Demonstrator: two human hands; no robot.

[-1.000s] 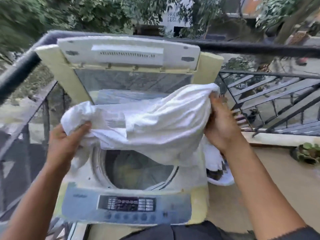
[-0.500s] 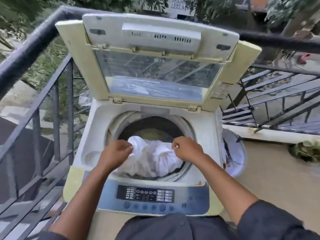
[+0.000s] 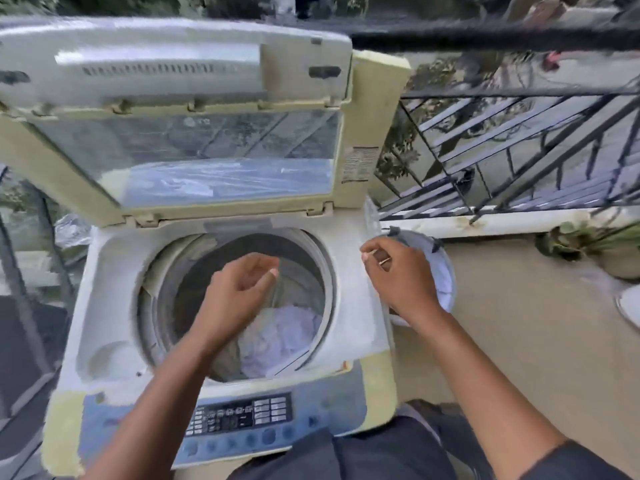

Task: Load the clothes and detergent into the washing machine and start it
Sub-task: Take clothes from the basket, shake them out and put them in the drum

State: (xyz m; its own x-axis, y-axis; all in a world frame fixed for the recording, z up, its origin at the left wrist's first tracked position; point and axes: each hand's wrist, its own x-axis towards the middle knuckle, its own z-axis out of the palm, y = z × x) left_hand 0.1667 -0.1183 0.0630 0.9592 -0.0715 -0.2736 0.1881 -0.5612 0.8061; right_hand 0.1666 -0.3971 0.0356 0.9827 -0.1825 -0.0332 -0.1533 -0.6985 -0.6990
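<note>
A top-loading washing machine (image 3: 110,289) stands in front of me with its lid (image 3: 194,133) raised. A white cloth (image 3: 280,337) lies at the bottom of the drum. My left hand (image 3: 239,292) hovers over the drum opening, fingers loosely curled and holding nothing. My right hand (image 3: 401,275) is above the machine's right edge, fingers loosely curled, also holding nothing. The control panel (image 3: 239,415) runs along the front edge. Just right of the machine stands a white bucket (image 3: 446,289) with more laundry in it. No detergent is in view.
A black metal railing (image 3: 519,150) encloses the balcony behind and to the right. Potted plants (image 3: 588,244) sit on the floor at the right. A white object (image 3: 630,306) shows at the far right edge.
Both hands let go of the white cloth, which dropped to the drum's bottom. My left hand rose above the opening and my right hand moved right toward the bucket.
</note>
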